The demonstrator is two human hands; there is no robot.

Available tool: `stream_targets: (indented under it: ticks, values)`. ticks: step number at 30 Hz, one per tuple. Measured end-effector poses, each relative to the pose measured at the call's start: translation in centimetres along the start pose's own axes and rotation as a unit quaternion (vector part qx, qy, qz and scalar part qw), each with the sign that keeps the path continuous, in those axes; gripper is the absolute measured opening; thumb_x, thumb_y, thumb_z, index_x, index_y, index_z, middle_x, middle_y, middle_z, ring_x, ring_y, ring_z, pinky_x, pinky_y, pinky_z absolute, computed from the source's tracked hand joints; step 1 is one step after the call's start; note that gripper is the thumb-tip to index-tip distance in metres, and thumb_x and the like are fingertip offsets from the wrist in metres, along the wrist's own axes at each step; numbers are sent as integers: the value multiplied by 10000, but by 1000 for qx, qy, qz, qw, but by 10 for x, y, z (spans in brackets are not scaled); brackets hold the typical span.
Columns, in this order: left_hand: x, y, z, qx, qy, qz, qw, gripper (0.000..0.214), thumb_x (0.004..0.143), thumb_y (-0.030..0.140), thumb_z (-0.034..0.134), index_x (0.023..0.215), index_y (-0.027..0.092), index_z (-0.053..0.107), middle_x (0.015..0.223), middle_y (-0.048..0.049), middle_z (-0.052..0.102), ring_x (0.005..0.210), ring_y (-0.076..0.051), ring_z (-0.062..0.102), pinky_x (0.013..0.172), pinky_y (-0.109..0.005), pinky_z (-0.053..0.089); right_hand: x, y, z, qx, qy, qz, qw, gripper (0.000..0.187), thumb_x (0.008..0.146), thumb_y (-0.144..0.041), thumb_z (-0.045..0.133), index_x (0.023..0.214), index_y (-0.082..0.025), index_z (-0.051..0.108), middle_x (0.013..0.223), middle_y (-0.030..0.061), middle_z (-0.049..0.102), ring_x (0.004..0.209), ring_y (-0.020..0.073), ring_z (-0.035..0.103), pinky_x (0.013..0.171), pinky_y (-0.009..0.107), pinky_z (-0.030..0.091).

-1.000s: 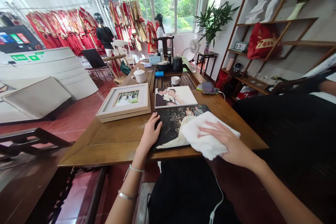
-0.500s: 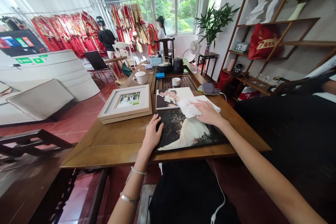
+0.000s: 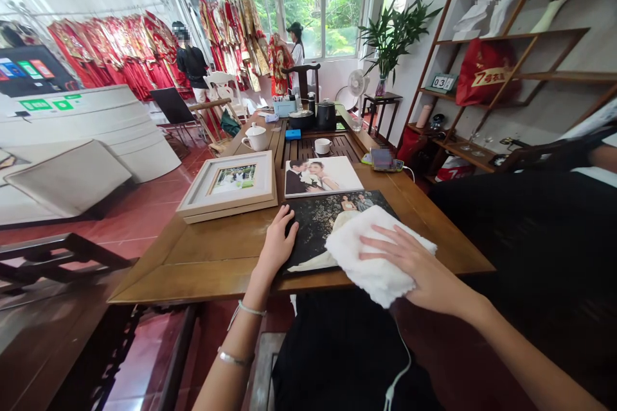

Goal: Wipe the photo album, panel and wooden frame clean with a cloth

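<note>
A dark wedding photo panel (image 3: 313, 225) lies flat at the near edge of the wooden table, showing a pale trailing gown and two figures. My left hand (image 3: 276, 241) holds its left edge, fingers along the border and thumb over the surface. Under my right hand (image 3: 409, 263) is a thick white cloth (image 3: 354, 247), which covers the panel's right part and hangs past the near edge. The fingers of that hand press into the cloth. Just beyond the panel lies a lighter wedding photo panel (image 3: 337, 183). To the left sits a pale wooden picture frame (image 3: 193, 202).
Farther along the table (image 3: 193, 270) are a lidded white cup (image 3: 255, 139), a small white cup (image 3: 322, 146), a dark kettle (image 3: 326, 115) and a phone (image 3: 384, 159) on a cable. At right sits a person in black (image 3: 530, 237). Two people stand by the garment racks.
My right hand has drawn the cloth toward me and rightward, off the lighter panel and down over the dark one's near edge. My left hand stays at the left edge.
</note>
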State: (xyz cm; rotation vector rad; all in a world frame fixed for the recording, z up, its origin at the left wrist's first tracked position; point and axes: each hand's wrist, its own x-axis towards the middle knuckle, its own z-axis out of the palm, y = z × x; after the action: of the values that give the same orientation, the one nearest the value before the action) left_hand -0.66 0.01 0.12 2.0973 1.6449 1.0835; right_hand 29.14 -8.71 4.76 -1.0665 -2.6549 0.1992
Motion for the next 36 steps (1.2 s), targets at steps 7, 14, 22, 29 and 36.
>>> stream_targets:
  ticks: [7, 14, 22, 29, 36]
  values:
    - [4, -3, -2, 10, -11, 13, 1000, 349, 870, 277, 471, 1149, 127, 619, 1369, -152, 520, 1331, -261, 416, 1109, -450, 335, 38, 52, 9, -39, 59, 100, 992, 729, 593, -92, 468, 1308, -226, 523, 1440, 20, 447, 1361, 296, 298, 1102, 560, 201]
    - [8, -5, -1, 10, -16, 17, 1000, 356, 874, 278, 465, 1155, 118, 614, 1372, -152, 517, 1329, -255, 419, 1109, -437, 339, 113, 57, 17, -56, 31, 127, 990, 643, 661, -154, 500, 1302, -194, 536, 1456, 56, 423, 1355, 347, 260, 1081, 610, 161]
    - [7, -7, 0, 2, -18, 21, 1000, 351, 858, 234, 464, 1154, 127, 620, 1380, -149, 509, 1339, -262, 403, 1109, -442, 340, 80, -7, 23, -21, 10, -5, 1000, 791, 604, -107, 532, 1364, -309, 453, 1493, 10, 366, 1389, 329, 182, 1092, 605, 86]
    - [6, -6, 0, 4, -9, 19, 1000, 350, 878, 275, 462, 1160, 134, 613, 1375, -141, 516, 1338, -252, 406, 1114, -430, 332, 19, -17, 12, -12, -9, -10, 1000, 818, 597, -82, 490, 1366, -356, 432, 1507, -61, 329, 1411, 281, 163, 1121, 555, 93]
    - [5, -4, -1, 11, -23, 10, 1000, 373, 886, 271, 447, 1176, 94, 599, 1394, -169, 487, 1348, -257, 390, 1119, -423, 322, 54, 30, 14, -46, 33, 98, 994, 768, 586, -99, 477, 1339, -251, 488, 1475, -4, 395, 1381, 298, 240, 1111, 577, 151]
